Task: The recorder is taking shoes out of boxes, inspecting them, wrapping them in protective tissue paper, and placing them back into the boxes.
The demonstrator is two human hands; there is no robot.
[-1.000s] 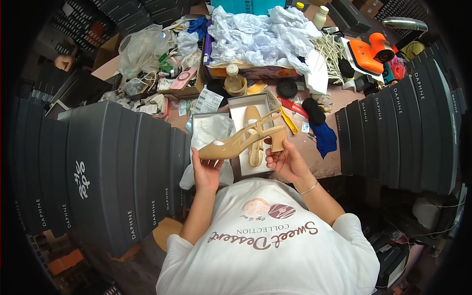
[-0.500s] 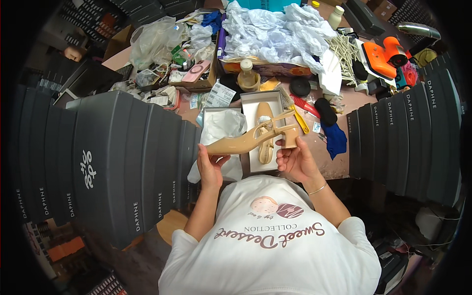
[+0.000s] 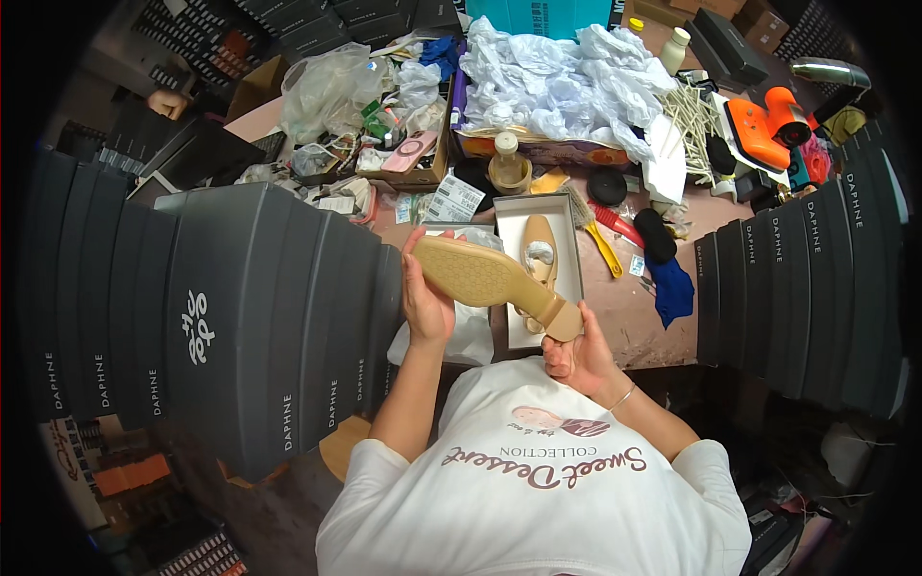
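I hold a tan heeled sandal [image 3: 485,278] sole-up over the table. My left hand [image 3: 423,298] grips its toe end. My right hand [image 3: 574,353] grips its block heel, close to my chest. Just beyond it lies an open shoe box [image 3: 571,252] with a second tan sandal [image 3: 540,252] inside. White tissue paper [image 3: 466,334] hangs beneath my left hand.
Stacks of dark grey shoe boxes [image 3: 250,317] stand at my left, and more [image 3: 816,288] at my right. The table behind holds crumpled white paper [image 3: 567,82], a yellow brush [image 3: 600,240], a blue cloth [image 3: 672,288], an orange tool [image 3: 764,125] and a small jar [image 3: 507,165]. Another person's hand [image 3: 165,101] shows far left.
The sandal has been turned from side-on to sole-up. My left hand rose toward the toe and my right hand dropped nearer my chest with the heel.
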